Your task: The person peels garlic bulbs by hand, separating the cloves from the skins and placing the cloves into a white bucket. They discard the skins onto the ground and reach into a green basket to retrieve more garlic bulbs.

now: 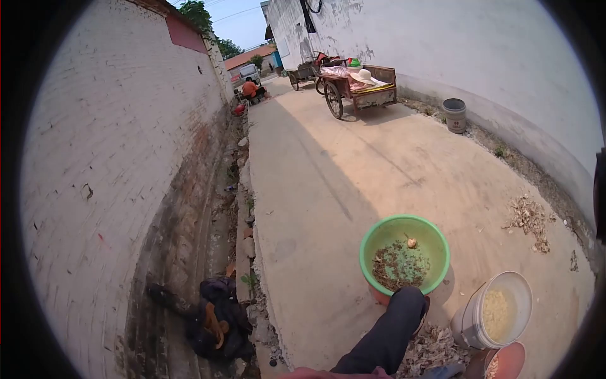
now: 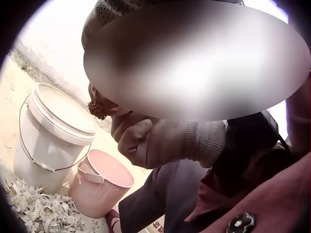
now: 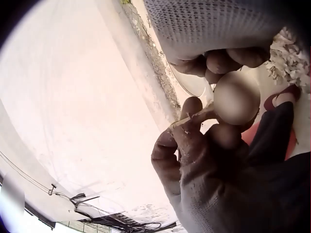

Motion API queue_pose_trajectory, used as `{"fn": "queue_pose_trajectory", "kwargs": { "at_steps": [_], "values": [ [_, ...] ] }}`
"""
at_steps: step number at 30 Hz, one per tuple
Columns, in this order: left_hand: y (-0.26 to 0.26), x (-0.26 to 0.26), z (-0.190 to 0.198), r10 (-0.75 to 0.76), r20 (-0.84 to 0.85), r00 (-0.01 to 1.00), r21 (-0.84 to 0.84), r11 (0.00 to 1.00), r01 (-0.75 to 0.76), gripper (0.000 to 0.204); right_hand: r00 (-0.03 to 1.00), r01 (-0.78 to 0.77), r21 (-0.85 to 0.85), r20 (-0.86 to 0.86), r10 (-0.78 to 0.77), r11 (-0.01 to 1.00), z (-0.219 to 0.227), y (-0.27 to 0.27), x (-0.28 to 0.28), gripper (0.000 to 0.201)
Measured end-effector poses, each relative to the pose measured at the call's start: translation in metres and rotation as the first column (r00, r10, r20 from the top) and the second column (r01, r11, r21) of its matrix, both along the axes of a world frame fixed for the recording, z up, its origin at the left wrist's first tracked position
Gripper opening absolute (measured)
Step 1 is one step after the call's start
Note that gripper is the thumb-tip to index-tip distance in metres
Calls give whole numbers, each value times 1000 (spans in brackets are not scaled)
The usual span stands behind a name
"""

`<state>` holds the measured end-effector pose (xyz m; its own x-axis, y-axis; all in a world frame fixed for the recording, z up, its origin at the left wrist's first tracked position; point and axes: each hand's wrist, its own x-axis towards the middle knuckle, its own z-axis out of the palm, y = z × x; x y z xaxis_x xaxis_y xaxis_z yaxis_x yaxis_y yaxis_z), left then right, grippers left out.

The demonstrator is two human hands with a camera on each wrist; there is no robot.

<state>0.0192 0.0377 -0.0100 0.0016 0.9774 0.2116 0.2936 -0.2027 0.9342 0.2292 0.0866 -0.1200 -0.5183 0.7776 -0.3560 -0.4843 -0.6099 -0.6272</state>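
In my right wrist view, the left hand (image 3: 194,160) was lower, its bent fingers pinching the stem of a round garlic bulb (image 3: 237,99); the right hand (image 3: 214,29), above, curled fingers on the bulb, hiding its top. I could not read small red characters. White plastic bucket (image 2: 56,136) and pink plastic bucket (image 2: 102,184) stood near pale peelings (image 2: 39,208).

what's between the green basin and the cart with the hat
Only bare concrete lies between the green basin and the cart with the hat, as the head view shows.
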Motion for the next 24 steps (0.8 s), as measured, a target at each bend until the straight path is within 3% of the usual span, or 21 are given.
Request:
{"fn": "queue_pose_trajectory", "kwargs": {
  "at_steps": [1,2,3,4,5,6,7,8,9,10,11,12,13,14,16,17,19,20,22,23,24],
  "values": [
    [-3,1,-5,-2,0,1000,-1,1000,2,23,976,-4,-131,-216,-25,991,-26,4,13,28],
    [-6,4,-8,13,-23,1000,20,1000,-12,23,977,2,-132,-212,-30,991,-33,4,8,28],
    [-8,7,-10,24,-40,999,38,999,-22,24,995,11,41,98,-15,999,-32,2,0,27],
    [-5,5,-15,7,-24,1000,28,1000,-6,24,913,-30,197,404,-53,980,-34,-3,-7,25],
    [2,0,-20,-27,47,999,-99,995,31,30,899,-2,174,432,-75,985,-25,-8,-28,25],
    [5,3,-33,-79,133,988,-233,966,109,37,916,242,18,325,-235,970,-11,-10,-55,24],
    [4,11,-52,-7,122,992,-176,984,28,31,861,486,-152,253,-441,861,-4,-9,-72,27],
    [2,-1,-27,-41,167,985,-201,977,75,24,966,143,-349,-153,-207,926,-39,1,-39,21],
    [-4,1,-27,0,256,967,-232,971,61,17,934,356,-330,103,-342,874,-65,-6,-29,20],
    [-7,3,-29,93,101,991,-19,996,-92,13,837,320,52,451,-308,946,-70,-11,-31,24],
    [-2,-5,-11,-7,186,983,-155,987,36,12,721,340,28,635,-279,940,-90,-7,-23,23],
    [0,-9,-11,-27,197,980,-181,981,64,12,833,550,-437,348,-430,712,-60,-9,-23,19],
    [0,-12,-9,17,284,959,-259,964,59,11,804,524,-266,469,-366,809,-61,-16,-19,18],
    [5,-19,-8,34,431,902,-323,939,118,11,717,583,-184,574,-394,792,-5,-13,-42,19],
    [15,-24,1,95,602,793,-357,920,162,16,706,534,-132,613,-355,835,-17,-25,-34,16],
    [21,-29,-2,84,601,795,-361,916,176,16,701,548,-135,614,-364,826,-9,-26,-31,16],
    [28,-41,-4,-23,645,764,-347,882,319,22,695,370,13,659,-286,929,32,-24,-31,16],
    [32,-43,-2,-30,640,768,-351,877,327,22,696,381,9,655,-293,925,47,-21,-35,16],
    [41,-40,3,-162,498,852,-322,877,355,25,665,183,461,592,-455,868,81,-18,-43,27],
    [46,-40,-1,-215,468,857,-297,875,381,22,654,19,486,655,-378,874,109,-19,-42,34],
    [47,-33,1,-219,470,855,-303,870,390,22,650,26,480,658,-380,877,116,-21,-44,34]
  ]
}}
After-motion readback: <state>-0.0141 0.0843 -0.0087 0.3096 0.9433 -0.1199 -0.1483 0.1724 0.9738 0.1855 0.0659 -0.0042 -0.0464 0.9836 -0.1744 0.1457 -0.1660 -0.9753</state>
